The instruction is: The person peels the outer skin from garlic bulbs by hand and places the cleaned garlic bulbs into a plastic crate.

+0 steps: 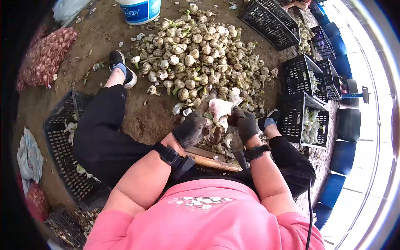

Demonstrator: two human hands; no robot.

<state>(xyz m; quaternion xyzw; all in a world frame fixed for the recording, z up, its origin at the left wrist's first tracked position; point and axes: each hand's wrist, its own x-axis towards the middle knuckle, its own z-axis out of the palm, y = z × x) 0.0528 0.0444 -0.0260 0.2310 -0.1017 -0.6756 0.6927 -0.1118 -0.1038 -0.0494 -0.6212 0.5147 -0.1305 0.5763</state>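
Between my hands, above the near edge of a big heap of soil-stained garlic bulbs [200, 54], is a partly peeled garlic bulb [219, 108] with pinkish-white skin. My left hand [191, 130], in a dark work glove, is closed around its left side and base. My right hand [245, 123], gloved alike, has curled fingers at the bulb's right side; what they pinch is hidden. A loose flap of papery skin [223, 122] hangs under the bulb. More pale peel [235, 96] shows just beyond it.
Black crates [293, 75] stand at the right, one [303, 121] holding whitish bulbs. Another black crate [75, 166] is beside my left leg. A white-blue bucket [141, 11] and red net sacks [46, 54] lie beyond. A wooden bar [214, 160] sits before my lap.
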